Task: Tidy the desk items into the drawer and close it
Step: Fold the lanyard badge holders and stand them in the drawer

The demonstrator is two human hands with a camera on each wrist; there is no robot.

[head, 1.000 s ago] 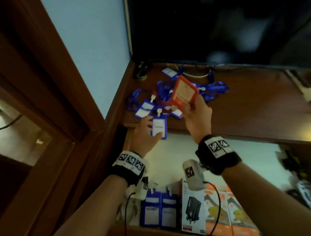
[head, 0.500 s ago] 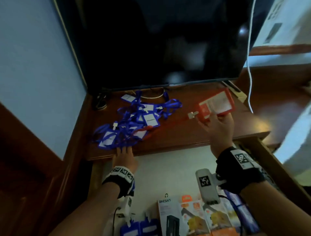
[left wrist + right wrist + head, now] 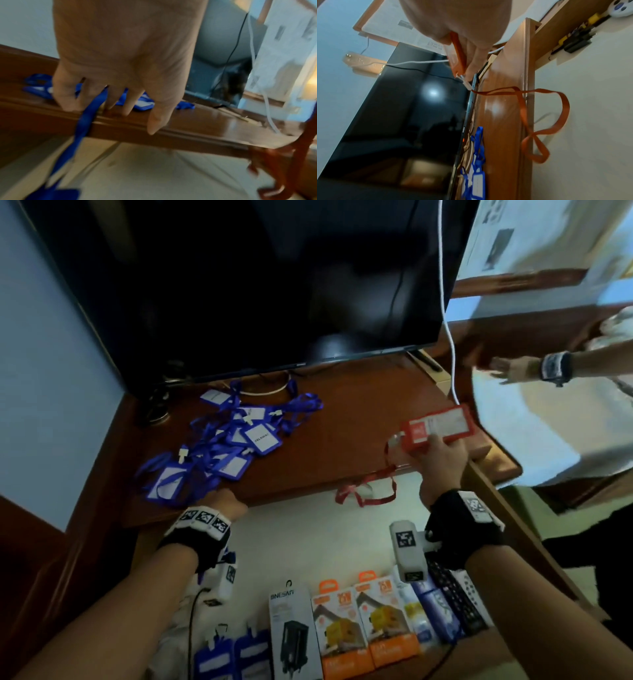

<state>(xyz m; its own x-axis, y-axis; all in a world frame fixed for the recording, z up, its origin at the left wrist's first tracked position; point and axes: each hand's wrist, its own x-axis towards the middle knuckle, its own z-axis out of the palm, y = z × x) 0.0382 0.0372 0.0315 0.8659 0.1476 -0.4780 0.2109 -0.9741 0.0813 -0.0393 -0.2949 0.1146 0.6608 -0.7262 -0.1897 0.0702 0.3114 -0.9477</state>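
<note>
My right hand [image 3: 442,457] pinches a red badge holder [image 3: 436,429] above the right end of the wooden desk [image 3: 359,412]. Its red lanyard [image 3: 366,494] trails over the desk's front edge above the open drawer [image 3: 308,542]. In the right wrist view the red badge holder [image 3: 457,56] sits between thumb and fingers, and the red lanyard [image 3: 542,121] hangs in loops. My left hand [image 3: 224,501] rests with straight fingers on the desk's front edge beside a pile of blue badge holders [image 3: 233,446]. A blue lanyard [image 3: 85,121] runs between the left hand's fingers [image 3: 109,100] and hangs down.
The drawer holds blue badge holders [image 3: 233,659], a black charger box [image 3: 294,635], orange boxes [image 3: 370,625] and a remote [image 3: 455,601]. A dark TV [image 3: 274,285] stands at the desk's back. A white cable [image 3: 448,337] hangs at the right. Another person's hand [image 3: 513,369] reaches in at far right.
My right hand has carried the red badge holder right, away from the blue pile, dragging its lanyard off the desk edge. My left hand let go of a blue badge and settled on the edge.
</note>
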